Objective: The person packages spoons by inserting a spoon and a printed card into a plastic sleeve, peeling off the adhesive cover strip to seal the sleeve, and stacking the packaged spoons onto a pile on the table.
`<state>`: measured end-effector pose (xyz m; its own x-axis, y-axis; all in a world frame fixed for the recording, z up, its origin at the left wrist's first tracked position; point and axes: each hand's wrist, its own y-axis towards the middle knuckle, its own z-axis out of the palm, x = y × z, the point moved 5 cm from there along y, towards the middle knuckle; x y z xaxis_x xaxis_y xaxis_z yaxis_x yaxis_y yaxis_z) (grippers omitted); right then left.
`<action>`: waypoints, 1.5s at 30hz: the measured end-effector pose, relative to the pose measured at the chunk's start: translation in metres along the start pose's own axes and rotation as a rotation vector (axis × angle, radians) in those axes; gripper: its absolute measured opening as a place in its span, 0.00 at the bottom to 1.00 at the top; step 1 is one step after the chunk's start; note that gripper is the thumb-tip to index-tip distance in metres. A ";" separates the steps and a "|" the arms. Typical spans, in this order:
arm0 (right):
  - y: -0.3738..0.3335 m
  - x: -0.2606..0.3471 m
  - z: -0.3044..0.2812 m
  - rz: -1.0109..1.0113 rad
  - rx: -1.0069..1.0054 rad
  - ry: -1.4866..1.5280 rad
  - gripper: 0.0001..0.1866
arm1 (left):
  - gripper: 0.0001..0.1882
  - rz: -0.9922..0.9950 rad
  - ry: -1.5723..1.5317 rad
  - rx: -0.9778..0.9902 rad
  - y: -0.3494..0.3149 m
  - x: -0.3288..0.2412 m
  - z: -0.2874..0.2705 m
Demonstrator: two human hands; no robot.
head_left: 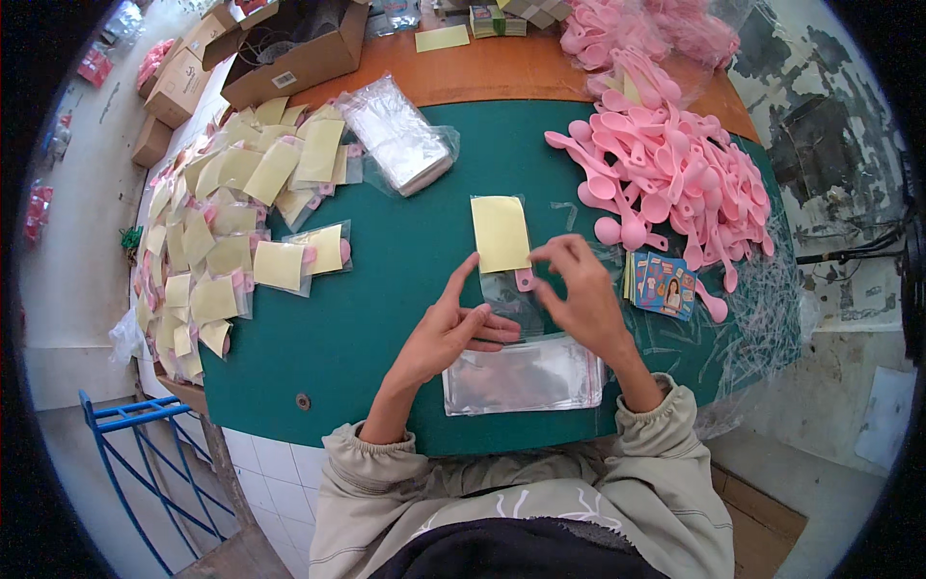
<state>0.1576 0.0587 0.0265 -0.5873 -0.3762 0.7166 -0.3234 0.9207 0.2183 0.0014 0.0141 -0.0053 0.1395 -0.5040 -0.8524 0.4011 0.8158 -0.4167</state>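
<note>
A clear plastic bag (503, 305) lies in front of me, with a pale yellow card (501, 234) and the pink handle end of a spoon (524, 279) in its upper part. My left hand (453, 333) is at the bag's left side, index finger stretched along its edge and the other fingers extended over its lower part. On the right, my right hand (584, 294) is beside the card's lower corner, thumb and fingers bent but apart. Below both hands sits a stack of clear plastic bags (521, 381).
Filled bags with yellow cards (227, 212) are heaped at left. Pink spoons (666, 174) pile up at far right, above a stack of printed cards (666, 287). A wrapped bag pack (397, 135) and cardboard box (289, 58) stand farther back. Plastic strips (748, 333) litter the right edge.
</note>
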 end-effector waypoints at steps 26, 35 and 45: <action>-0.003 0.006 -0.009 -0.053 0.236 0.550 0.05 | 0.12 0.148 0.113 -0.133 0.004 -0.002 -0.017; 0.004 -0.033 -0.016 0.183 0.202 1.088 0.15 | 0.11 0.198 -0.017 -0.148 -0.001 -0.013 -0.015; -0.004 0.002 -0.001 -0.040 0.202 0.257 0.08 | 0.12 0.148 0.070 -0.056 -0.006 -0.017 -0.014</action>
<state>0.1584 0.0540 0.0272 -0.3727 -0.3495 0.8596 -0.4983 0.8569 0.1323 -0.0159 0.0213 0.0072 0.1290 -0.3576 -0.9249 0.3292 0.8953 -0.3002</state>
